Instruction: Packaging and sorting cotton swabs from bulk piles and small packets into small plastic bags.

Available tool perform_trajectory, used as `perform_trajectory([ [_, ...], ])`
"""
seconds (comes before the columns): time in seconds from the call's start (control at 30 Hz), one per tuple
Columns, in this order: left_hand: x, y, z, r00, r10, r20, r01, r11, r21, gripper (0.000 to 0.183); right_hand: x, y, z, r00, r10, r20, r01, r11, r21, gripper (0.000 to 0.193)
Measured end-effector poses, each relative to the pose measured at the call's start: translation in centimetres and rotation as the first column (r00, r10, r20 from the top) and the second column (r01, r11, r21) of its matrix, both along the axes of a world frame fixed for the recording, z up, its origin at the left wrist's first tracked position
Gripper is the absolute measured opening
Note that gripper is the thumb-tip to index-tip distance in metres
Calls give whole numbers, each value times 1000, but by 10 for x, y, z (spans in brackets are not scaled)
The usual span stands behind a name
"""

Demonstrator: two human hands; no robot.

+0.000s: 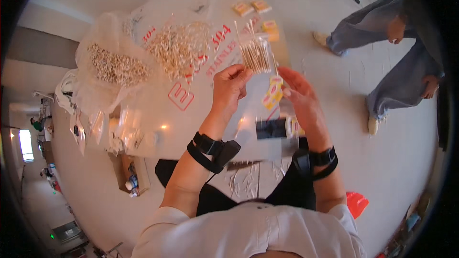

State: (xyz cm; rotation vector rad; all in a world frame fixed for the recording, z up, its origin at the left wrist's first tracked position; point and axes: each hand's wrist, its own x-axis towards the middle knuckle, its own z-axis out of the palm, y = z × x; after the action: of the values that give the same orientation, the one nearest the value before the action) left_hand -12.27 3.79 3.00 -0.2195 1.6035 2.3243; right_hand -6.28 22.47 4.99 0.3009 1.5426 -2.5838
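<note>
My left hand (231, 87) pinches the lower end of a flat bundle of cotton swabs (256, 56) with pale wooden sticks. A few swabs stick up above the others. Beside it, my right hand (302, 99) has its thumb and fingers closed on a small yellow-and-white printed card (273, 93), just below and right of the bundle. Whether a clear sleeve surrounds the bundle, I cannot make out. A large heap of loose swabs (178, 50) lies on the table left of my hands, next to a clear plastic bag (110, 31) full of more swabs.
Small yellow packs (243, 8) lie at the table's far side, and another yellow pack (270, 29) is nearer. A dark block (271, 129) sits near the front edge. An open cardboard box (130, 174) stands at lower left. Another person's legs (401, 71) are at right.
</note>
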Motion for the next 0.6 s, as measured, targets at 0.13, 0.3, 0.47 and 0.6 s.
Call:
perform_trajectory([
  [0.13, 85, -10, 11, 1000, 11, -9, -11, 1000, -5, 19, 29, -20, 14, 977, 160, -142, -153, 987, 57, 58],
  [0.3, 165, -16, 17, 999, -37, -26, 33, 992, -122, 17, 86, -43, 14, 954, 277, -113, -289, 950, -114, 48],
  [0.47, 213, -24, 17, 994, -70, -79, 40, 943, -331, 17, 147, -67, 3, 984, 157, -83, -168, 975, -147, 21],
  [0.6, 230, -37, 24, 957, -166, -236, 40, 886, -462, 21, 178, -68, 4, 981, 157, -115, -168, 981, -95, 19],
])
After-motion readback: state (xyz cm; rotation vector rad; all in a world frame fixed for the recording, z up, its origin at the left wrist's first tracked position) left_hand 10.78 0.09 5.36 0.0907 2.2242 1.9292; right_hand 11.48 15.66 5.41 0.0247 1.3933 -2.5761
